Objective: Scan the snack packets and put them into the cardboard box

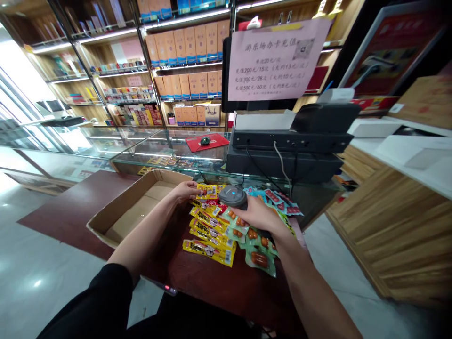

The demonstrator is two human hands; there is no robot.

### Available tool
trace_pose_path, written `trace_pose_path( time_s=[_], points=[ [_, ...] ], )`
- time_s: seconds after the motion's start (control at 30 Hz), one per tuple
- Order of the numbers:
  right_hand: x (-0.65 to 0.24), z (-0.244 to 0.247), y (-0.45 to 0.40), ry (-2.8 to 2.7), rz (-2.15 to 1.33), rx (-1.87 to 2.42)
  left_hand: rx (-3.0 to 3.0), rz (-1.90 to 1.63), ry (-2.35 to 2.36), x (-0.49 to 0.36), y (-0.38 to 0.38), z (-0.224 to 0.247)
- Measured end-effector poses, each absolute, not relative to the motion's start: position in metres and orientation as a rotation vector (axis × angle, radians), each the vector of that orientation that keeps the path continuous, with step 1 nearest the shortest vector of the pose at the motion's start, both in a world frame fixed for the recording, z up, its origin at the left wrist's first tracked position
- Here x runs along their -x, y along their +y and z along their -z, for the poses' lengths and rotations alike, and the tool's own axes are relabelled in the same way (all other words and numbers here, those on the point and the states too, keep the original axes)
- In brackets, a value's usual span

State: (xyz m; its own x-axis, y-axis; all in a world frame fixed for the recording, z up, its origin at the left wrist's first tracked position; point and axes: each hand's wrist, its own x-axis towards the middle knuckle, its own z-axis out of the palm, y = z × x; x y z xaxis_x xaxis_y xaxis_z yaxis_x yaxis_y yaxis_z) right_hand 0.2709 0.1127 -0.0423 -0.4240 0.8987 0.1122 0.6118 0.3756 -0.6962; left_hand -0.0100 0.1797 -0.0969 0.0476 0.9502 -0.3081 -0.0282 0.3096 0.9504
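My right hand (259, 214) is closed round a dark grey barcode scanner (233, 195), its head facing the snack packets at the far side of the pile. With its fingertips, my left hand (186, 190) pinches the left end of a yellow snack packet (208, 190). More yellow snack packets (209, 251) lie in a rough column nearer to me. Under and beside my right hand are clear-and-green packets of small sausages (259, 259). Blue and red packets (284, 205) lie behind them at the right. A bit of red wrapper shows between the scanner and the yellow packets.
Left of the packets, an open cardboard box (102, 226) rests on the dark red table (197, 287). Behind stands a glass counter (137, 147) with a mouse (205, 141) on a red mat. A black register unit (286, 160) with hanging cables stands at the right, beside a wooden cabinet (391, 235).
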Motion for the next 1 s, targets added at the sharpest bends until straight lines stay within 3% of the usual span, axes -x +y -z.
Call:
trace_pose_path(
  time_s=[0.57, 0.8, 1.0],
  points=[
    [-0.268, 0.048, 0.112, -2.165, -0.957, 1.329, -0.881, -1.012, 1.239, 0.019, 0.185, 0.082],
    [-0.264, 0.066, 0.119, -2.15, -1.121, 1.366, -0.943, -1.061, 1.366, 0.085, 0.189, 0.046],
    [-0.262, 0.079, 0.126, -2.186, -1.118, 1.43, -0.825, -1.054, 1.616, 0.138, 0.181, 0.067]
  ],
)
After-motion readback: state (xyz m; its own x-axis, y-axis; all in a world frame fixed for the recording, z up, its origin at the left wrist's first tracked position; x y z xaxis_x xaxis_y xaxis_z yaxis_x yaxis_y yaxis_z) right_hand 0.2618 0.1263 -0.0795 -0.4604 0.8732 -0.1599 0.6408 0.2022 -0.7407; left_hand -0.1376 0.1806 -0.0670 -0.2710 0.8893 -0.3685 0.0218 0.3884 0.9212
